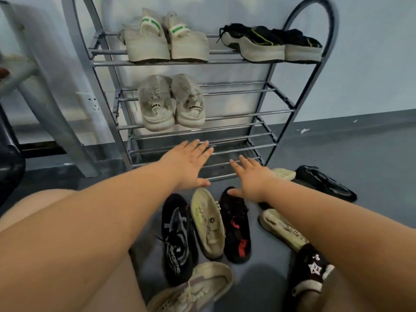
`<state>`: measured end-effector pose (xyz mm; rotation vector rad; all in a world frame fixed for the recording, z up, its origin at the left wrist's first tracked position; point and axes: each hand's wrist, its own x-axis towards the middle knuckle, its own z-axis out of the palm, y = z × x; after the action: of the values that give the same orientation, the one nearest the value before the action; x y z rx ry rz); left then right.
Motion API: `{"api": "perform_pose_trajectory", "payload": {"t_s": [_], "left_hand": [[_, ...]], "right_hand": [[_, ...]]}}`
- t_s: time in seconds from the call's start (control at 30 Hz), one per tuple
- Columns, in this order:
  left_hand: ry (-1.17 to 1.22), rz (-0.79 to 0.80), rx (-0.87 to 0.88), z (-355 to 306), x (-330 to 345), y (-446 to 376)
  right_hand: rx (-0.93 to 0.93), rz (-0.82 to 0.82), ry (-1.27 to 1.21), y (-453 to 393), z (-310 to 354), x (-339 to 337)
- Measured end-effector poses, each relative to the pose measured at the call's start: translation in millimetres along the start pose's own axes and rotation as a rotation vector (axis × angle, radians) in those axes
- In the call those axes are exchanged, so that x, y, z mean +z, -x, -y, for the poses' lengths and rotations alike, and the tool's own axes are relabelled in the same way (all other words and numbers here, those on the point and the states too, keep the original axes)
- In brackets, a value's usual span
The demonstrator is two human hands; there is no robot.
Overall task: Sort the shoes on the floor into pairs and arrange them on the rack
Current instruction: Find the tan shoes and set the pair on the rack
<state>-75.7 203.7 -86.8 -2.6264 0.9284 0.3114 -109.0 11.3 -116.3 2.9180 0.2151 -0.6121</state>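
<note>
A grey metal shoe rack (pixel 281 113) stands against the wall. Its top shelf holds a white pair with green straps (pixel 166 39) and a black-and-white pair (pixel 272 43). A pale pair (pixel 171 102) sits on the second shelf. My left hand (pixel 186 163) and my right hand (pixel 252 176) are both stretched out, fingers straight, holding nothing, over the rack's low shelves. Below them on the floor lie a black patterned shoe (pixel 175 239), a cream shoe (pixel 209 224) and a black shoe with red accents (pixel 235 224).
More loose shoes lie on the grey floor: a beige sneaker (pixel 198 287) at the bottom, a cream slipper (pixel 281 228), a dark star-marked shoe (pixel 310 271), a black flat shoe (pixel 324 183) and a cream sole (pixel 284 173). A grey ladder-like frame (pixel 56 109) stands left.
</note>
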Motion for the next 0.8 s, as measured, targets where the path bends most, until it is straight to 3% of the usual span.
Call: {"api": "perform_pose_trajectory", "payload": {"t_s": [0.17, 0.5, 0.8], "left_hand": [[0.076, 0.015, 0.0, -18.2, 24.9, -19.7], [0.167, 0.222, 0.107, -74.0, 111.7, -43.9], [0.237, 0.417, 0.093, -108.8, 167.3, -55.5]], "right_hand": [[0.055, 0.041, -0.082, -6.7, -17.7, 31.1], [0.1, 0.284, -0.162, -2.9, -41.5, 138.6], [0.157, 0.402, -0.305, 5.1, -49.0, 201.9]]}}
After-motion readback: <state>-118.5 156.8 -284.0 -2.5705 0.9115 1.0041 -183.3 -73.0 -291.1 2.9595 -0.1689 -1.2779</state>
